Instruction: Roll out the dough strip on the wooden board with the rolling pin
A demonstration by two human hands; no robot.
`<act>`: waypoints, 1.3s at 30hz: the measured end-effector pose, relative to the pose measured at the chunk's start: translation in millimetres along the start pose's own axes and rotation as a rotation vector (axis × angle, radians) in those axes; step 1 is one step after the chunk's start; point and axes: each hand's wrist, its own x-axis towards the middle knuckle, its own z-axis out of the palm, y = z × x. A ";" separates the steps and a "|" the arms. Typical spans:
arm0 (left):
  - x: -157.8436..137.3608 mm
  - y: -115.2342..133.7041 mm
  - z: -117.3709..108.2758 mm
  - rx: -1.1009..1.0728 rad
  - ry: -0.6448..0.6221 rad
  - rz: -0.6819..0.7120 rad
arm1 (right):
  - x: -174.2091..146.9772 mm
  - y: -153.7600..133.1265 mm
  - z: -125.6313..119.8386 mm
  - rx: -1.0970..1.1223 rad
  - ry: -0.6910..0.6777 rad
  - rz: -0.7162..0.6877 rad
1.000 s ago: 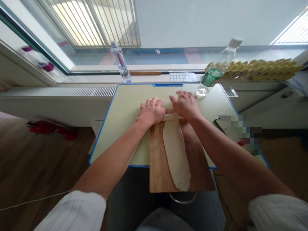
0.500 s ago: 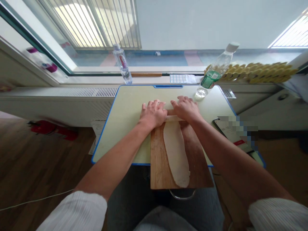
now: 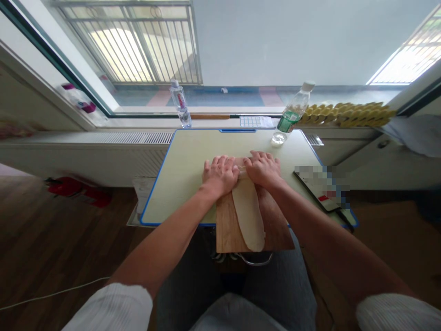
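Note:
A long, flattened strip of dough [image 3: 248,216] lies lengthwise on a wooden cutting board [image 3: 225,225]. Across its far end a short stretch of a pale rolling pin [image 3: 243,174] shows between my hands; the rest is covered. My left hand [image 3: 220,174] presses down over the pin's left part, fingers bent forward and thumb towards the middle. Over the right part rests my right hand [image 3: 263,168], its fingers likewise curled over the far side. Both palms hide how firmly the pin is gripped.
The board lies on a pale table [image 3: 186,161] with blue edging and overhangs its near edge. A green-labelled bottle [image 3: 289,120] stands at the back right, a clear bottle [image 3: 181,108] at the back left. A flat dark-edged device [image 3: 315,186] lies on the right.
The view has tilted and shifted slightly. Both hands remain side by side over the rolling pin, at the far part of the dough; any roll between the frames is small.

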 end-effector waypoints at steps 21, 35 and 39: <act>48.1 -10.1 -1.8 0.078 -0.027 0.010 | 46.7 -3.6 0.8 0.030 0.076 -0.024; 78.2 -18.9 -1.4 0.044 -0.172 0.018 | 74.2 -3.9 3.3 0.044 -0.007 -0.014; 73.2 -18.1 -1.6 0.045 -0.144 0.010 | 70.3 -3.4 2.9 0.038 -0.022 -0.013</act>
